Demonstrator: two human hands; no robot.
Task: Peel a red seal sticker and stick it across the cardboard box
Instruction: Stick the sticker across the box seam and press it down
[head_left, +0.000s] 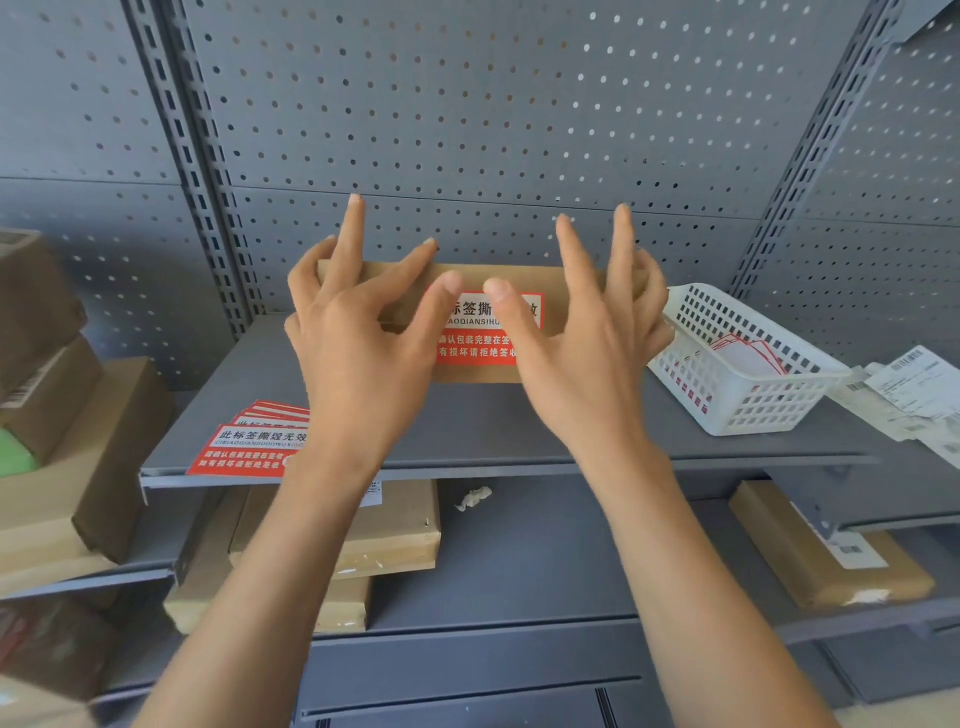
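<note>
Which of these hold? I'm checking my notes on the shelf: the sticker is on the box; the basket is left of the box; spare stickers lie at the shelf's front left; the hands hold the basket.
1. A red seal sticker is on the cardboard box. True.
2. The white basket is left of it. False: right.
3. Spare stickers lie front left. True.
4. Both hands hold the basket. False: left hand and right hand are at the box.

On the shelf (493, 431), the cardboard box (488, 280) sits between sticker stack (249, 447) left and basket (737, 358) right.
</note>
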